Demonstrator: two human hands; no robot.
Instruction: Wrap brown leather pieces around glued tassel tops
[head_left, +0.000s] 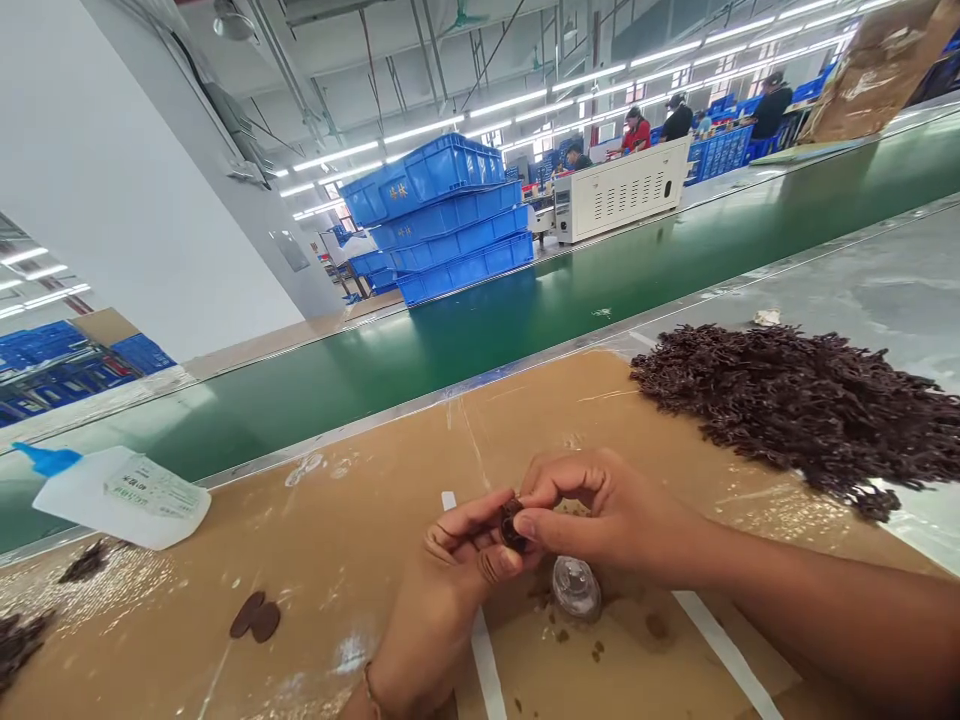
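I have both hands, left hand (457,560) and right hand (600,515), pinched on one small dark piece (512,523) above the tabletop (360,540); two finished-looking discs (256,616) lie left, while the big dark pile (802,410) remains, so I judge most work remains.

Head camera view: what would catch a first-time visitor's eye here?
At the bottom centre, the left hand and right hand pinch one small dark piece together over a brown work surface. To the right lies a big heap of dark pieces. Beyond a green conveyor belt, blue crates are stacked.
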